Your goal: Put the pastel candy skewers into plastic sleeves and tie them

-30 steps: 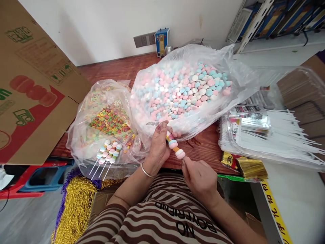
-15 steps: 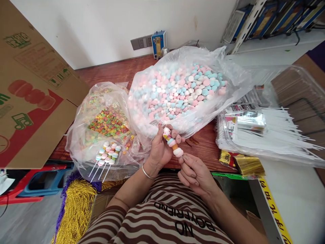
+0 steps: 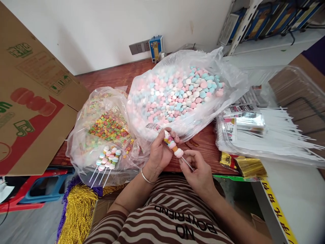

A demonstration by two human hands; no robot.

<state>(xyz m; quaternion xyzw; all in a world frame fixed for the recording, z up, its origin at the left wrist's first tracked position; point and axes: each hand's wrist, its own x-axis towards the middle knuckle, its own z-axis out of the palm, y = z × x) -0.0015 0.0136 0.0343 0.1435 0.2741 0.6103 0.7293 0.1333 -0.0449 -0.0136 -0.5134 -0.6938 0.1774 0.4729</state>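
My left hand (image 3: 158, 150) is closed around the upper pieces of a candy skewer (image 3: 173, 145), a white stick strung with pastel round sweets and coloured rings. My right hand (image 3: 196, 169) pinches the bare lower end of that stick just below the last pink sweet. Both hands hover over the near edge of the wooden table (image 3: 200, 144). Behind them lies a big clear bag of pink, blue and white sweets (image 3: 177, 93). To the left a smaller bag of coloured ring candies (image 3: 108, 127) carries several finished skewers (image 3: 108, 159).
A clear tray of white sticks and printed wrappers (image 3: 269, 132) sits at the right, with gold foil twist ties (image 3: 247, 166) by it. A cardboard box flap (image 3: 33, 98) stands at the left. Gold bead strings (image 3: 76, 213) hang below. A wall socket and blue device (image 3: 154, 45) are at the back.
The top sweet has been pushed down against the others, so the stack on the stick is tighter. My right hand slid lower on the stick, baring more of it.
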